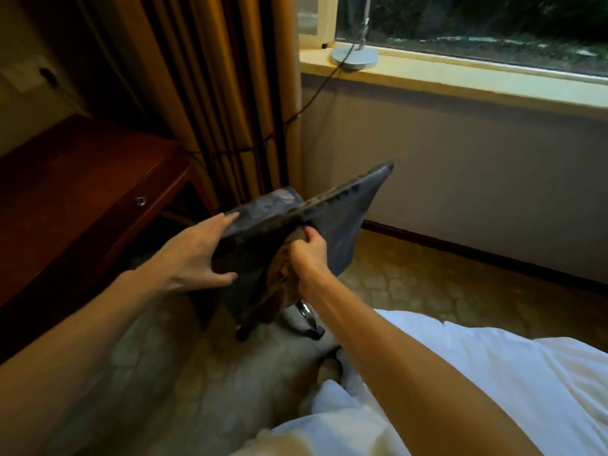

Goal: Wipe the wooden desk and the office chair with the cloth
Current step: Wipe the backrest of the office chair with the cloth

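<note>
Desk (82,192) noted left of the chair (243,258), untouched. Bed (493,373) noted to the chair's right, nearer the camera. The chair is stood between them, its dark back turned this way. Cloth (342,232) is draped over the chair's top edge and hangs down its right side, probably so the edge gets rubbed. Left hand (197,255) is spread flat on the chair's left side, likely to steady it. Right hand (307,255) is clenched on bunched cloth just under that edge.
</note>
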Demonstrator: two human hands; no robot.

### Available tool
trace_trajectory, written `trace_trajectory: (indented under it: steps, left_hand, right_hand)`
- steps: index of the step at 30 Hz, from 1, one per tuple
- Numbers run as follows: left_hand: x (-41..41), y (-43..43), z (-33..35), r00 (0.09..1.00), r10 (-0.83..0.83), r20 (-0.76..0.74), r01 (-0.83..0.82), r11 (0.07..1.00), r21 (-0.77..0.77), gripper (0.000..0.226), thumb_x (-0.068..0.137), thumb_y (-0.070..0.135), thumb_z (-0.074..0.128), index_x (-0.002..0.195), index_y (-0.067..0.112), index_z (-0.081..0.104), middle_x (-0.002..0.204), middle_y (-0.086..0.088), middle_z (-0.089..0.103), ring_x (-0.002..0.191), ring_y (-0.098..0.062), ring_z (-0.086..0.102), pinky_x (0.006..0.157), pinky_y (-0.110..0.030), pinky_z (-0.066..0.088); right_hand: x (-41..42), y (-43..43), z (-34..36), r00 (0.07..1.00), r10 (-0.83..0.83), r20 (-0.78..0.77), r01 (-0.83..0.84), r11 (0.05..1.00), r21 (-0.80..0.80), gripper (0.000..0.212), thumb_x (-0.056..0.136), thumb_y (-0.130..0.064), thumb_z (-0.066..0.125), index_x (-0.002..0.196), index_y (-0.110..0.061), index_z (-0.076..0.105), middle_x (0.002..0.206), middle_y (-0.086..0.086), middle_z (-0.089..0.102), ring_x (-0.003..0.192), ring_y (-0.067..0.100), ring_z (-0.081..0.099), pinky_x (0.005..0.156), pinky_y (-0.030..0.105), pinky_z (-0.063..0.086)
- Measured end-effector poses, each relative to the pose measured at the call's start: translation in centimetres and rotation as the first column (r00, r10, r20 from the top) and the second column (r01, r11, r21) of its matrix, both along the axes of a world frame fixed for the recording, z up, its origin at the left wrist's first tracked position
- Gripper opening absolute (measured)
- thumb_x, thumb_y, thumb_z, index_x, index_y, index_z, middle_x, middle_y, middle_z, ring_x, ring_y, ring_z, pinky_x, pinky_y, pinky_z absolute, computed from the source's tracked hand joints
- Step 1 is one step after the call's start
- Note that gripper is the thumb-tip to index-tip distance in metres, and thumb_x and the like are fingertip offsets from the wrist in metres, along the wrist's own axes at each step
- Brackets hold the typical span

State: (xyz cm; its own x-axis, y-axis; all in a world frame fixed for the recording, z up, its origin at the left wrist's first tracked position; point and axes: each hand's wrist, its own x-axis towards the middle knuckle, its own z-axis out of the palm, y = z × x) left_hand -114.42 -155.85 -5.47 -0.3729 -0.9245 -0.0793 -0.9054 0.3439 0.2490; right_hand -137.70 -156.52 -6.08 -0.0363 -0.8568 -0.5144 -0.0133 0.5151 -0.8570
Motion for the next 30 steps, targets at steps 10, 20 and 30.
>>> trace_trajectory:
  steps: [10,20,30]
  left_hand:
    - [3.2,-0.7,-2.7,0.895,0.41,-0.177,-0.43,0.898,-0.092,0.099,0.082,0.09,0.019,0.155,0.026,0.041,0.163,-0.001,0.037,0.151,-0.022,0.03,0.123,-0.049,0.02]
    - [0.6,-0.8,-5.9,0.81,0.486,-0.329,-0.583,0.732,-0.353,0.073,0.091,0.068,0.029,0.149,0.027,0.048,0.164,0.0,0.033,0.153,-0.02,0.023,0.122,-0.045,0.013]
    - [-8.4,-0.6,-8.4,0.687,0.59,-0.425,-0.698,0.374,-0.61,0.063,0.095,0.064,0.029,0.118,0.019,0.067,0.118,-0.008,0.066,0.115,-0.031,0.056,0.092,-0.043,0.04]
  right_hand:
    - [-5.5,-0.8,-1.4,0.989,-0.132,-0.059,0.135,0.99,0.038,0.026,0.103,-0.01,0.051,0.124,-0.01,0.066,0.093,0.012,0.072,0.071,0.017,0.071,0.063,0.032,0.059]
    - [-6.4,-9.3,-3.0,0.855,-0.495,0.158,0.512,0.854,-0.092,0.058,0.095,-0.021,0.054,0.151,-0.017,0.043,0.112,0.014,0.071,0.096,0.03,0.07,0.095,0.05,0.058]
    - [-13.5,-13.0,-13.0,0.973,-0.131,0.189,0.214,0.819,-0.532,0.067,0.092,-0.016,0.067,0.153,-0.025,0.04,0.14,0.004,0.052,0.124,0.022,0.052,0.106,0.035,0.043]
